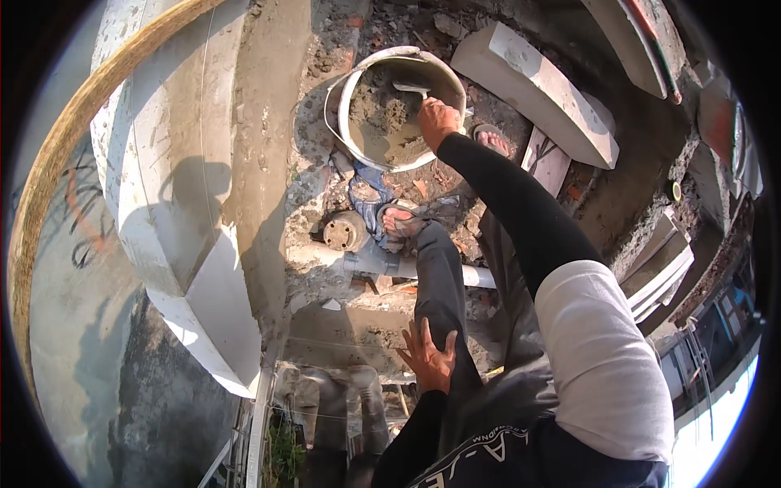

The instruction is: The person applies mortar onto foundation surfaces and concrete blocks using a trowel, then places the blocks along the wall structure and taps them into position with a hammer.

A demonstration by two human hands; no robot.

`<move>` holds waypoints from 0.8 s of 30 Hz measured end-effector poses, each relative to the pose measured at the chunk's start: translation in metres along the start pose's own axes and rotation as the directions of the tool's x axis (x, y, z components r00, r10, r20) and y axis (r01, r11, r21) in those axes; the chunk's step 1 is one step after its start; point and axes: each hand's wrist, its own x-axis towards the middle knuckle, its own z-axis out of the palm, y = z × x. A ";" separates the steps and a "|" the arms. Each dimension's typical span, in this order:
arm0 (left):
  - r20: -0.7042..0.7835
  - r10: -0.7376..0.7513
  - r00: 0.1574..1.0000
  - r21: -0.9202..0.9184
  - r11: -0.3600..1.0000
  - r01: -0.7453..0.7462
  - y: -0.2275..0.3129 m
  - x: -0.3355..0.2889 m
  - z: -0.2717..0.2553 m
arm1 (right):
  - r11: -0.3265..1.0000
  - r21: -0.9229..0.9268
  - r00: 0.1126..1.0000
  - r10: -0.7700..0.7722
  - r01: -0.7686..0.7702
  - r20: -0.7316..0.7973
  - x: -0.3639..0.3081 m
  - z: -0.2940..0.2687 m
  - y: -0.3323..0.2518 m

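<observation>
My right hand [439, 122] is closed round the handle of a trowel [411, 87], reaching over the rim of a round white bucket [345, 122]. Only part of the trowel's metal blade shows, against the inside of the bucket. Wet grey mortar [382, 114] lies in the bucket, with a lump heaped near the middle. My left hand [430, 358] rests on my dark trouser leg near the knee, its fingers spread and nothing in it.
White concrete blocks [537, 93] lie right of the bucket. Along the left runs a pale ledge [211, 309], with a curved wooden pole [77, 122] beyond it. A white pipe [480, 276], a round block with holes [345, 232] and blue cloth [368, 195] lie near my sandalled feet [403, 220].
</observation>
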 end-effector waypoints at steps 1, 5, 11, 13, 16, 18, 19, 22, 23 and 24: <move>-0.013 -0.004 1.000 -0.016 1.000 0.004 0.002 0.003 -0.004 | 0.998 -0.066 1.000 -0.006 0.007 0.016 -0.010 0.001 -0.010; -0.077 0.014 0.997 0.118 0.993 -0.005 -0.001 0.000 -0.005 | 0.975 0.201 0.954 -0.149 0.097 0.262 -0.050 -0.014 -0.029; -0.077 0.056 0.995 0.073 0.996 -0.050 0.009 0.011 -0.023 | 0.770 0.615 0.904 -0.372 0.173 0.211 -0.038 -0.012 -0.023; -0.078 0.077 0.994 0.110 0.992 -0.068 0.012 0.018 -0.032 | 0.614 0.770 0.870 -0.463 0.176 0.170 -0.030 0.002 -0.009; -0.056 0.166 0.985 0.156 0.975 -0.155 0.027 0.021 -0.035 | 0.582 0.732 0.885 -0.462 0.354 -0.060 -0.055 0.050 0.034; -0.056 0.169 0.984 0.174 0.972 -0.157 0.027 0.028 -0.038 | 0.148 0.985 0.831 -0.535 -0.084 0.151 -0.070 0.044 0.045; -0.045 0.144 0.989 0.200 0.971 -0.132 0.018 0.031 -0.046 | 0.119 0.990 0.823 -0.553 -0.073 0.127 -0.083 0.017 0.032; 0.023 0.030 0.999 0.207 0.978 -0.034 0.000 0.037 -0.063 | -0.181 0.924 0.854 -0.473 -0.337 0.218 -0.122 -0.054 0.010; 0.041 0.047 0.998 0.202 0.978 -0.055 0.002 0.041 -0.061 | -0.282 0.899 0.907 -0.355 -0.334 0.225 -0.137 -0.058 0.013; 0.058 0.050 0.997 0.194 0.979 -0.061 0.009 0.041 -0.061 | -0.377 0.870 0.940 -0.246 -0.318 0.236 -0.150 -0.063 0.018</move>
